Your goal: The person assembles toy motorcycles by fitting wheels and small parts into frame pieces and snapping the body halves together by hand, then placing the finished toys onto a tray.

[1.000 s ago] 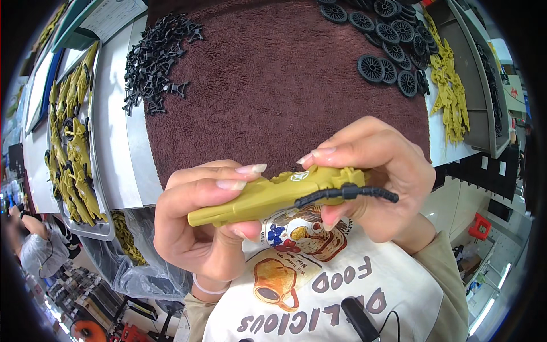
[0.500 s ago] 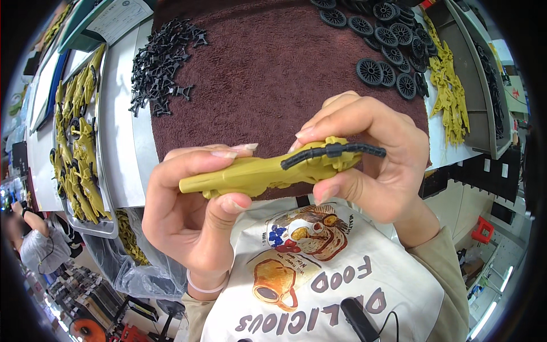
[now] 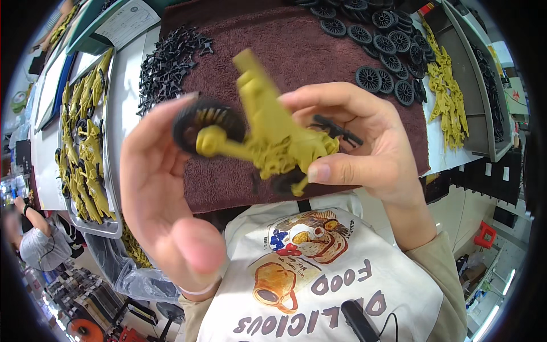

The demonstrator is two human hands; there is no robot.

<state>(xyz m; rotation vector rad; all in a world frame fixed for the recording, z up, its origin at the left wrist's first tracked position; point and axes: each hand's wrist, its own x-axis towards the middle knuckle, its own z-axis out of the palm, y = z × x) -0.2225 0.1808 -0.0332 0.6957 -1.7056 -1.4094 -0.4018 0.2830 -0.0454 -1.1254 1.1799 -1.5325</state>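
My right hand [image 3: 364, 142] grips a yellow plastic toy motorcycle [image 3: 268, 131] by one end, thumb on the near side and fingers behind. The toy tilts, its long tapered end pointing up and left. A black spoked wheel [image 3: 208, 122] sits at its left side, and a black handlebar piece [image 3: 336, 131] shows near my right palm. Another dark round part below the body is partly hidden and blurred. Just left of the wheel, my left hand [image 3: 165, 188] is open, its thumb spread well away from the curved fingers. Whether its fingertips touch the wheel is unclear.
A dark brown towel [image 3: 273, 51] covers the table. Small black parts [image 3: 171, 62] are heaped at the left, black wheels [image 3: 390, 43] at the far right. Yellow pieces [image 3: 447, 102] lie beside a grey bin [image 3: 484, 114]. A tray [image 3: 117, 228] at left holds yellow toys.
The toy has turned from lying level between both hands to tilted up, so its wheel now shows. My left hand has let go and spread open. My right hand keeps its hold.
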